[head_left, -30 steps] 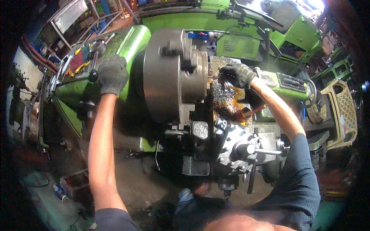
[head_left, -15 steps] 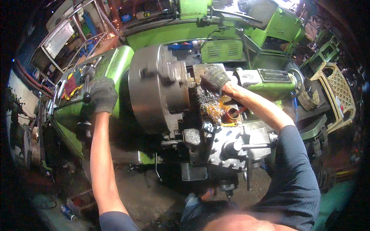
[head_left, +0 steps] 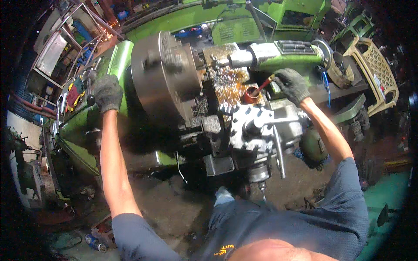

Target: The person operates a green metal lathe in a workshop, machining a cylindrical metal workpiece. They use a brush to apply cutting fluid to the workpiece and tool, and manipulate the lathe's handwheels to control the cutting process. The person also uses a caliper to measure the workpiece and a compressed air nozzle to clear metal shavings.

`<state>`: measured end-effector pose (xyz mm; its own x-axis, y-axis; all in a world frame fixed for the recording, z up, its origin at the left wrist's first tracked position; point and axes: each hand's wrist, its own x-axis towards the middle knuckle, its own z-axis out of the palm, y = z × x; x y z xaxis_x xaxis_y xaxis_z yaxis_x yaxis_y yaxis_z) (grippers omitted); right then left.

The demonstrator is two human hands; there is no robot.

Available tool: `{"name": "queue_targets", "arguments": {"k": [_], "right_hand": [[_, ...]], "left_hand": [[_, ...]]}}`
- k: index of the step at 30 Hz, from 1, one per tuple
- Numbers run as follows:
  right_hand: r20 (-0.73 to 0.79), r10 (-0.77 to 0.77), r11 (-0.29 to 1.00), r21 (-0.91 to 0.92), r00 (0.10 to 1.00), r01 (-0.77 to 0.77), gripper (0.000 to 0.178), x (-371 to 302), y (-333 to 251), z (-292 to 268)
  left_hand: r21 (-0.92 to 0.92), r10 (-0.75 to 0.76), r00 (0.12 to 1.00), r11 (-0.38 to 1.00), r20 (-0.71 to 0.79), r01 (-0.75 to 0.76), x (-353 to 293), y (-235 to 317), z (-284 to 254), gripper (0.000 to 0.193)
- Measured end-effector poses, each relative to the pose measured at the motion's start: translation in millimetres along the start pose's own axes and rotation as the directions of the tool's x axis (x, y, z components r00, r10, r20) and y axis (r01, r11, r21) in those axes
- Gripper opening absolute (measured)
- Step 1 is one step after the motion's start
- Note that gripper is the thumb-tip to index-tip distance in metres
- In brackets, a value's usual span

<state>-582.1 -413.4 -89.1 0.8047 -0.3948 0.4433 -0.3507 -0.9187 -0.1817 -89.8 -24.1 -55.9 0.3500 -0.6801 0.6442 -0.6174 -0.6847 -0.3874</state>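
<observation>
We wear: dark grey gloves (head_left: 292, 87) | navy shirt (head_left: 278, 219) (finely textured), short sleeves (head_left: 346, 185) | small yellow chest print (head_left: 224, 251)

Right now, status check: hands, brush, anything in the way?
Left hand at green machine housing. Right hand gripping brush, tip down in red cup. Metal shavings beside cup, tool holder on its near side.

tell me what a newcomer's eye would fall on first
Probably the big grey lathe chuck, left of centre, motion-blurred. Right of it, the gloved right hand is at a red handle leaning in a small red cup. Orange sparks glow at the upper left.
</observation>
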Motion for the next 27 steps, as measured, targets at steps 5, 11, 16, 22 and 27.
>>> {"name": "queue_targets", "arguments": {"k": [5,11,16,22,27], "right_hand": [[0.089,0.339,0.941,-0.016,0.937,-0.339,0.023,-112.8,41.7,24.6],[0.009,0.369,0.925,-0.100,0.930,-0.366,0.011,-152.0,21.5,48.8],[-0.060,0.430,0.890,-0.139,0.901,-0.434,0.013,-149.3,5.3,51.9],[-0.113,0.462,0.866,-0.157,0.880,-0.475,0.013,-146.3,-3.8,44.7],[-0.049,0.523,0.832,-0.187,0.851,-0.522,0.018,-142.9,-0.2,45.0]], "left_hand": [[0.009,0.026,1.000,1.000,0.006,-0.026,7.4,8.1,-9.8,0.018],[0.073,0.003,0.999,0.997,0.046,-0.006,5.3,0.9,-0.9,0.016],[0.076,0.011,1.000,0.997,0.018,-0.012,5.3,5.9,-5.9,0.015],[0.133,0.001,0.999,0.991,0.045,-0.007,0.8,2.6,1.0,0.012],[0.178,0.010,1.000,0.984,0.020,-0.013,6.4,10.6,-10.9,0.012]]}}
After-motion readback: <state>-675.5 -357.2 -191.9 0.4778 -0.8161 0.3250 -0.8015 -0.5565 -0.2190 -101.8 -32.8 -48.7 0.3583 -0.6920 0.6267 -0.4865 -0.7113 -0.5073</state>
